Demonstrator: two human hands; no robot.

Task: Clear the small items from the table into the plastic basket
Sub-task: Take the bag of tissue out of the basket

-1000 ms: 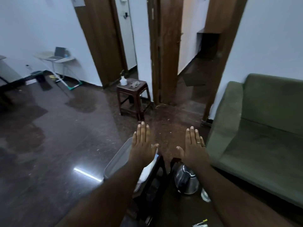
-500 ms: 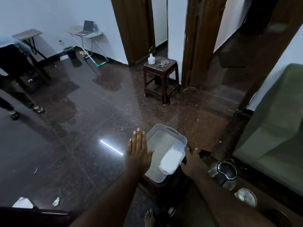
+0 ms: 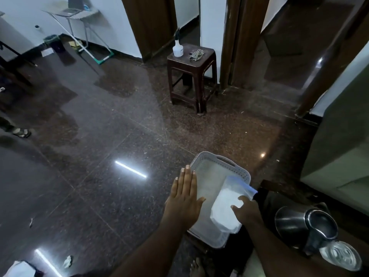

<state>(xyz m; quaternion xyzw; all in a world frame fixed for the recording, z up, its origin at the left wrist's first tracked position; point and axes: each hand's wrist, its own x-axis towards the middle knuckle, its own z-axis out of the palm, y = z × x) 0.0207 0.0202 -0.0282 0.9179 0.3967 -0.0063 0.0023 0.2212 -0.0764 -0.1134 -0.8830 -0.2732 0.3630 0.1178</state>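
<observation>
A white plastic basket [image 3: 223,159] sits at the left end of a dark low table [image 3: 279,198]. A white plastic bag [image 3: 225,204] lies tilted across the basket's right side, part inside and part over the rim. My left hand [image 3: 184,198] is flat and open, fingers together, hovering over the basket's left rim. My right hand [image 3: 246,211] grips the bag's near right edge, thumb on top and fingers hidden under it. A steel kettle [image 3: 303,224] and a clear glass piece [image 3: 340,254] stand on the table at the right.
A brown stool [image 3: 192,76] with a spray bottle [image 3: 177,47] stands ahead near the doorways. A green sofa [image 3: 343,156] is on the right. Dark polished floor spreads to the left, with paper scraps [image 3: 67,260] near the bottom left. Someone's sandalled foot [image 3: 21,132] shows at far left.
The view has tilted down and left, bringing the basket into full sight. My right hand dropped from open in the air onto the white bag; my left hand stays flat by the basket.
</observation>
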